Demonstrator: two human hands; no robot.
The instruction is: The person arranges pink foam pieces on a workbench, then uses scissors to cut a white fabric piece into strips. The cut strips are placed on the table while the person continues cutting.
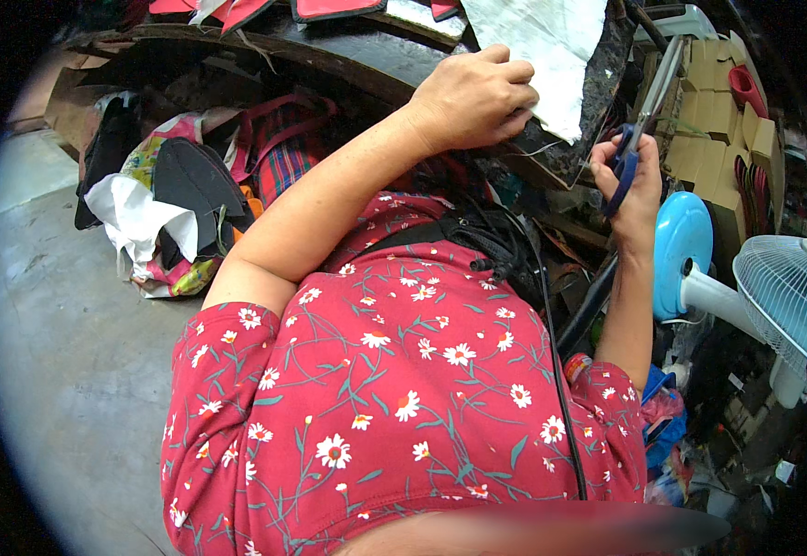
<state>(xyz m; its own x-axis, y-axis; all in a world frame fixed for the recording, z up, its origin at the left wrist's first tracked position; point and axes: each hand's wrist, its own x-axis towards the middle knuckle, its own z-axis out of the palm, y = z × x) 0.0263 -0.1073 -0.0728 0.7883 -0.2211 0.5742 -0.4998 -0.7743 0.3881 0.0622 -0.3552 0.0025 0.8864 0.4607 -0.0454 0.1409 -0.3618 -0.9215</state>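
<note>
My right hand grips a pair of scissors by the dark blue handles, with fingers in the loops. The long metal blades point up and away, past the right edge of the workbench. My left hand is closed, its fingers curled down at the near edge of a white sheet on the dark bench. What those fingers hold, if anything, is hidden under them. Thin strands stick out by the bench edge between my two hands.
Red pieces lie along the bench's far side. On the left, a bag with black sole-shaped pieces and a white cloth rests on the grey floor. Cardboard boxes and a blue-and-white fan stand close on my right.
</note>
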